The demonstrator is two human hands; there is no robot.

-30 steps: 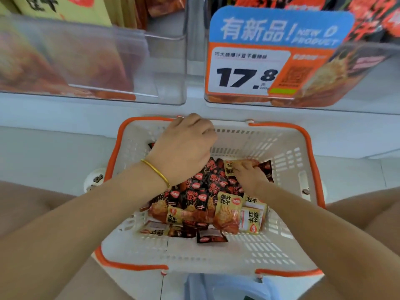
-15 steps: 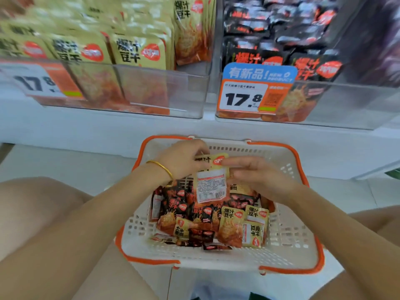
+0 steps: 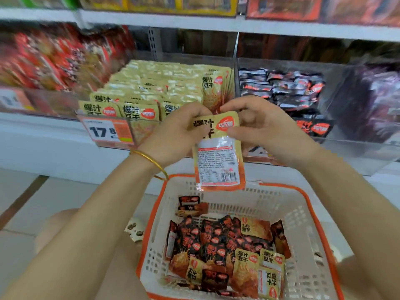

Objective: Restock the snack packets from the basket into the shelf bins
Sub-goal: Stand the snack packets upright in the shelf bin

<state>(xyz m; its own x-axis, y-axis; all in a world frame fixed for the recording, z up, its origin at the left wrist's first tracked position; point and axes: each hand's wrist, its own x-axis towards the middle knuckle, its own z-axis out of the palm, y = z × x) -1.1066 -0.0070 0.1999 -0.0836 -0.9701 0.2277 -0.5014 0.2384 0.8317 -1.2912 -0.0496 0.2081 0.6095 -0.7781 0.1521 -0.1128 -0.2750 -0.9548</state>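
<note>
Two yellow snack packets [image 3: 218, 156] hang above the basket, one face out on top, one with its white label side showing below. My left hand [image 3: 175, 135] grips their upper left edge and my right hand [image 3: 266, 128] pinches the upper right corner. Below stands the white basket with orange rim [image 3: 303, 215], holding several black and yellow packets [image 3: 218, 245]. Behind my hands is the clear shelf bin of yellow packets [image 3: 160, 87]. To its right is the bin of black packets [image 3: 285, 89].
A price tag reading 17.8 [image 3: 106, 132] hangs on the yellow bin's front. Red packets [image 3: 49, 59] fill the bin at far left, dark purple ones [image 3: 372, 98] the far right. A higher shelf [image 3: 194, 20] runs overhead. My knees flank the basket on the tiled floor.
Both hands have lifted the yellow packets out of the basket up toward the shelf bins. The view has tilted upward, showing more of the shelf.
</note>
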